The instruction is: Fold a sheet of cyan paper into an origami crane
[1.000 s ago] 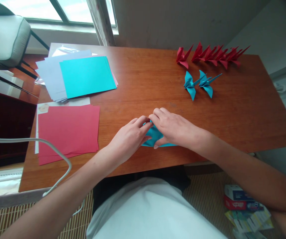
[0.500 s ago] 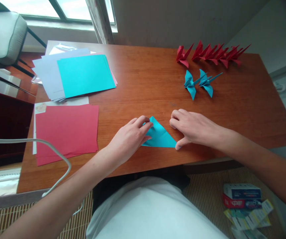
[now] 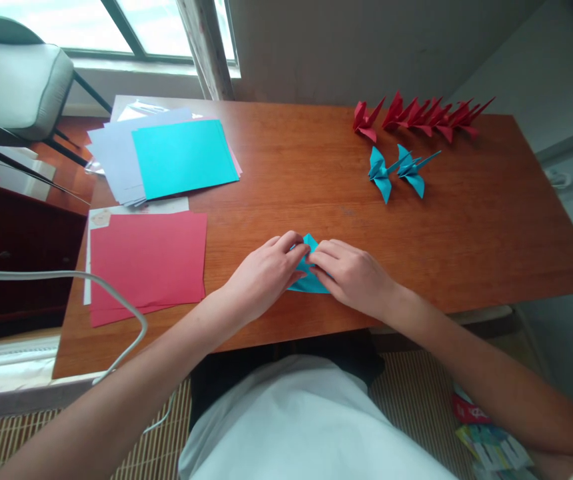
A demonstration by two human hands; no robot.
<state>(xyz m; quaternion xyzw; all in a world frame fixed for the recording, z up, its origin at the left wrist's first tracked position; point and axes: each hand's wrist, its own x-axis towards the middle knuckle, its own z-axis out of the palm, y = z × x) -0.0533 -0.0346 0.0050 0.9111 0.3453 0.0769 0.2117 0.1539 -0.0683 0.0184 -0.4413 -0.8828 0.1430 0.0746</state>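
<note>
A folded piece of blue paper (image 3: 311, 283) lies on the table near its front edge, largely covered by my hands. Its top corner and lower edge show between them. My left hand (image 3: 274, 273) is closed on the paper's left side, thumb and fingers pinched together. From the right, my right hand (image 3: 351, 273) reaches over the paper, its bent fingertips pressed at the middle, close to my left fingertips. What lies under the fingertips is hidden.
Two blue paper cranes (image 3: 380, 175) stand behind and right, before a row of red paper cranes (image 3: 436, 115). Red sheets (image 3: 149, 263) and blue sheets (image 3: 186, 160) are stacked at left. A white cable (image 3: 116, 297) bends over the left edge of the wooden table (image 3: 276, 173).
My right hand has moved left from the paper's right corner to its middle, beside my left hand. My left hand keeps its hold. The view has shifted slightly.
</note>
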